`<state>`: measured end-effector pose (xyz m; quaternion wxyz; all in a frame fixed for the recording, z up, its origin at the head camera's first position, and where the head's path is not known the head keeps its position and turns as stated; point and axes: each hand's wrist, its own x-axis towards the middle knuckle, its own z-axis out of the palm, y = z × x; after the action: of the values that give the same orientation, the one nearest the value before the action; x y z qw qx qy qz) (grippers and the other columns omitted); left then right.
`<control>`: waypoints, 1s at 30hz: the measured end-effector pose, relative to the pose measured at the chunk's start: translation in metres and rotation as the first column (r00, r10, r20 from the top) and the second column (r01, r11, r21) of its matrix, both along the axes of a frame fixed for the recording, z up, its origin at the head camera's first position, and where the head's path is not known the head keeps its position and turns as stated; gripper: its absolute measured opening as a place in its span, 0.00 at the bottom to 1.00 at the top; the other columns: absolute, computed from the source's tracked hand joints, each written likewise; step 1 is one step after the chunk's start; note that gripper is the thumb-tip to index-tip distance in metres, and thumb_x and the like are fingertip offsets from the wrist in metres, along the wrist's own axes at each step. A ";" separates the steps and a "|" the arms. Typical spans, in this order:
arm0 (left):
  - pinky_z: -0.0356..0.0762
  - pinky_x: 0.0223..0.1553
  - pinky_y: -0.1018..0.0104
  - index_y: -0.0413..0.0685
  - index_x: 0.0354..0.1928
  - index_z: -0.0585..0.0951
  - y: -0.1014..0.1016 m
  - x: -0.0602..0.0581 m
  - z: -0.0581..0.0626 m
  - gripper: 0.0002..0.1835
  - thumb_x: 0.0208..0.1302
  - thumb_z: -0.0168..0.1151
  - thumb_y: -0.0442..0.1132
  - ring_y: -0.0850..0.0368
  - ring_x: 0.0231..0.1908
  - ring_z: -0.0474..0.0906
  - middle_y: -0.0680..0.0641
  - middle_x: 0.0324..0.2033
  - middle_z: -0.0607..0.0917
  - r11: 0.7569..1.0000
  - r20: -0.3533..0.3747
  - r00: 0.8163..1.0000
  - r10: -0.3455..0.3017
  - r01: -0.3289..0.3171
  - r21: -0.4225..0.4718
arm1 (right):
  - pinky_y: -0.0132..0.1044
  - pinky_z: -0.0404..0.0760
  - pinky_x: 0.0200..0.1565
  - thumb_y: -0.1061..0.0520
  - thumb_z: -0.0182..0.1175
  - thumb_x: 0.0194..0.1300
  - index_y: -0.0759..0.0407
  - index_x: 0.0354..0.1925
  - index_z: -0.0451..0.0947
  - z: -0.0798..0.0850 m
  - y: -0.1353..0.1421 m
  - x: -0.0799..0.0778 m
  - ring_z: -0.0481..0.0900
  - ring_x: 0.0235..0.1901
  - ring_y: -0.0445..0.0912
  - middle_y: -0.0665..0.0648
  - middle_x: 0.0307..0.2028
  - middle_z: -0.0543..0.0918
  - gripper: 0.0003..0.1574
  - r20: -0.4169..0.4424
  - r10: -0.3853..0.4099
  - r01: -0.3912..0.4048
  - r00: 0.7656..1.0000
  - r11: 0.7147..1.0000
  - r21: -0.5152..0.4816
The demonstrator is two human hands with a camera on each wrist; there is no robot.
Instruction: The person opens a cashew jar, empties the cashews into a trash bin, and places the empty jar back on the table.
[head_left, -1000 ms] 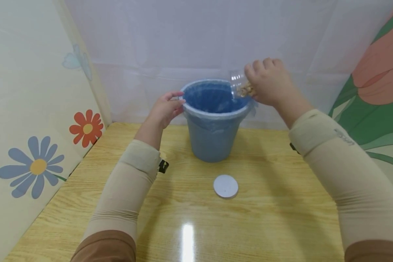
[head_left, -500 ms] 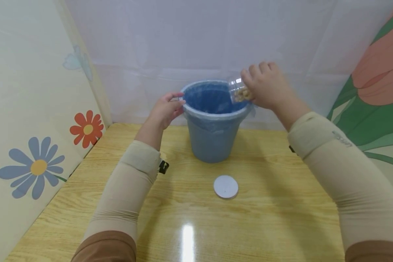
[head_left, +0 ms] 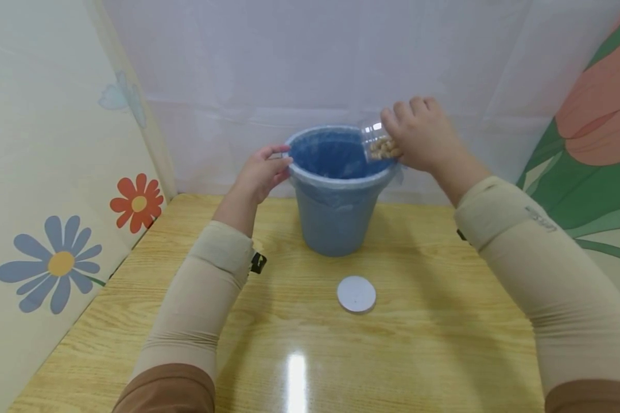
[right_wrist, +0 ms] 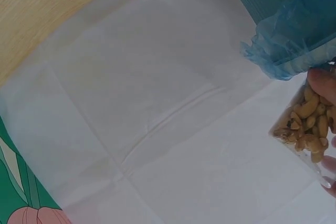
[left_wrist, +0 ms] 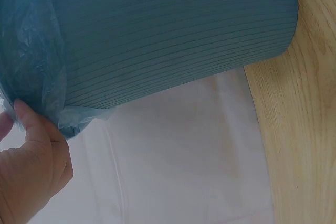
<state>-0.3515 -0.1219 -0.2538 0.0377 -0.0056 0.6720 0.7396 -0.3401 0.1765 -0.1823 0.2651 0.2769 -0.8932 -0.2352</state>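
Observation:
A blue ribbed bin [head_left: 333,221] stands upright on the table, a thin blue plastic bag [right_wrist: 286,35] folded over its rim. At the bin's left side my left hand [head_left: 260,172] pinches the rim and bag between thumb and fingers. My right hand [head_left: 422,135] grips a clear jar [head_left: 370,136] tilted over the right rim, its mouth end toward the bin's inside. Cashews [right_wrist: 310,121] lie in the jar, seen closely in the right wrist view. Part of the jar is hidden behind the right hand's fingers. In front of the bin, a round white lid [head_left: 356,293] lies flat.
The wood-grain table [head_left: 310,344] reaches back to a pale cloth wall [head_left: 248,57] close behind the bin. Flower-printed panels [head_left: 62,172] rise on the left and right sides.
Compared with a second ago, my right hand and the jar sit slightly lower and a little further left. The cashews have shifted within the jar. My left hand keeps its place on the rim.

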 end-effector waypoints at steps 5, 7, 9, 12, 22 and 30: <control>0.75 0.50 0.68 0.47 0.59 0.71 0.000 0.001 0.001 0.22 0.62 0.57 0.32 0.59 0.38 0.75 0.46 0.48 0.72 1.000 0.007 1.000 0.005 -0.005 -0.002 | 0.61 0.66 0.54 0.50 0.69 0.48 0.65 0.58 0.58 0.001 0.000 0.000 0.67 0.49 0.66 0.71 0.51 0.69 0.46 -0.012 0.006 -0.006 1.000 1.000 0.006; 0.75 0.50 0.67 0.47 0.59 0.71 0.000 0.002 0.001 0.22 0.62 0.57 0.32 0.59 0.39 0.75 0.46 0.49 0.72 1.000 0.007 1.000 0.007 -0.007 -0.006 | 0.60 0.66 0.54 0.51 0.68 0.49 0.65 0.59 0.58 0.001 0.001 0.000 0.66 0.49 0.66 0.71 0.51 0.68 0.46 -0.024 0.014 -0.013 1.000 1.000 0.014; 0.75 0.50 0.67 0.47 0.59 0.71 0.001 0.002 0.001 0.22 0.62 0.57 0.32 0.59 0.39 0.75 0.46 0.49 0.72 1.000 0.008 1.000 0.007 -0.007 -0.006 | 0.60 0.66 0.54 0.52 0.68 0.50 0.65 0.60 0.58 0.001 0.001 0.000 0.66 0.50 0.66 0.70 0.52 0.68 0.45 -0.037 0.019 -0.018 0.999 0.999 0.028; 0.75 0.50 0.67 0.47 0.59 0.72 0.001 0.002 0.001 0.22 0.62 0.57 0.31 0.58 0.40 0.75 0.45 0.50 0.72 1.000 0.011 1.000 0.007 -0.007 0.002 | 0.60 0.65 0.55 0.53 0.66 0.52 0.65 0.60 0.58 0.002 0.002 0.000 0.65 0.51 0.66 0.70 0.52 0.67 0.43 -0.059 0.030 -0.028 0.998 0.999 0.045; 0.75 0.50 0.67 0.47 0.59 0.71 0.002 0.001 0.001 0.22 0.62 0.57 0.31 0.58 0.39 0.75 0.45 0.50 0.72 1.000 0.009 1.000 -0.001 0.001 0.001 | 0.60 0.65 0.55 0.59 0.63 0.55 0.66 0.60 0.58 0.001 0.003 -0.001 0.64 0.51 0.66 0.70 0.53 0.67 0.37 -0.117 0.066 -0.059 0.991 0.996 0.065; 0.74 0.50 0.66 0.47 0.59 0.71 0.003 0.001 0.001 0.22 0.62 0.56 0.30 0.60 0.37 0.75 0.46 0.51 0.71 1.000 -0.004 1.000 0.001 -0.001 0.005 | 0.60 0.62 0.57 0.60 0.59 0.59 0.65 0.60 0.58 0.000 0.004 0.000 0.64 0.53 0.66 0.71 0.52 0.67 0.34 -0.114 0.073 -0.067 0.991 0.996 0.061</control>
<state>-0.3501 -0.1192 -0.2533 0.0360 -0.0046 0.6701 0.7414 -0.3397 0.1807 -0.1821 0.3168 0.3013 -0.8589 -0.2669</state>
